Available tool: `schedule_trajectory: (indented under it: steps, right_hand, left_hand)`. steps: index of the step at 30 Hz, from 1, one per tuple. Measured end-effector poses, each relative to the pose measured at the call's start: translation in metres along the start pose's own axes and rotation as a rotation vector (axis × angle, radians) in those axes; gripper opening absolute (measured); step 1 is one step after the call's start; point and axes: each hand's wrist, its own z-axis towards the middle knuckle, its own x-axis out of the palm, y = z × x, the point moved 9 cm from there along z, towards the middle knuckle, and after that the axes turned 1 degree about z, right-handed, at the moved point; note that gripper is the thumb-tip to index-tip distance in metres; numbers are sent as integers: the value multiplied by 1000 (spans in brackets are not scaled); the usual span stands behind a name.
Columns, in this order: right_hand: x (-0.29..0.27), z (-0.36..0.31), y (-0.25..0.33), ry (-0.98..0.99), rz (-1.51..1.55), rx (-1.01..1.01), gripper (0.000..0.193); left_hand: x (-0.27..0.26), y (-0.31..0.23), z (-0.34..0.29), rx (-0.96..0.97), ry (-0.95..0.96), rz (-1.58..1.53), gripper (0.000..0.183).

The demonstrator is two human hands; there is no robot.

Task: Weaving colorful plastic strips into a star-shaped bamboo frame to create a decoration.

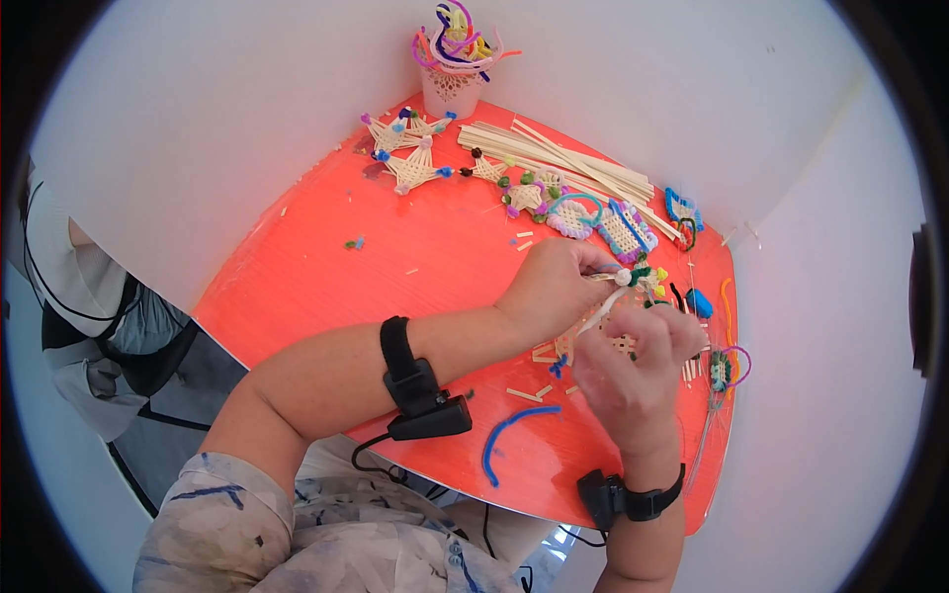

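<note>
The piece being worked, a small ornament with green fuzzy trim (642,274), is up between both hands over the right part of the red surface (326,267). The left hand (559,285) pinches it at its edge; the right hand (638,371) has curled fingers by a white fuzzy strip (599,312), though I can't tell whether they grip it. I'd call this one partly trimmed, with the white strip's loose length left to fix. At least 3 star shapes (410,170) and several edged woven pieces (627,232) look done. Pale sticks (559,163), 1 blue strip (518,416) and a stuffed pink pot (451,94) remain to draw on. White walls (247,99) hem the surface in.
</note>
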Motion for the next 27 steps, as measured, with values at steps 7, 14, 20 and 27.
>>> schedule_trajectory:
  steps: [7,14,20,27]
  right_hand:
    - [10,1,26,-7,704,42,27]
    - [-7,2,14,-106,910,178,27]
    - [-6,1,27,-67,1045,116,29]
    - [2,10,33,123,1020,103,31]
  left_hand:
    - [-11,11,8,-34,-81,59,16]
    - [-12,6,9,-25,-66,133,20]
    - [-11,8,7,-39,-58,47,20]
    - [-11,15,11,-50,-46,23,21]
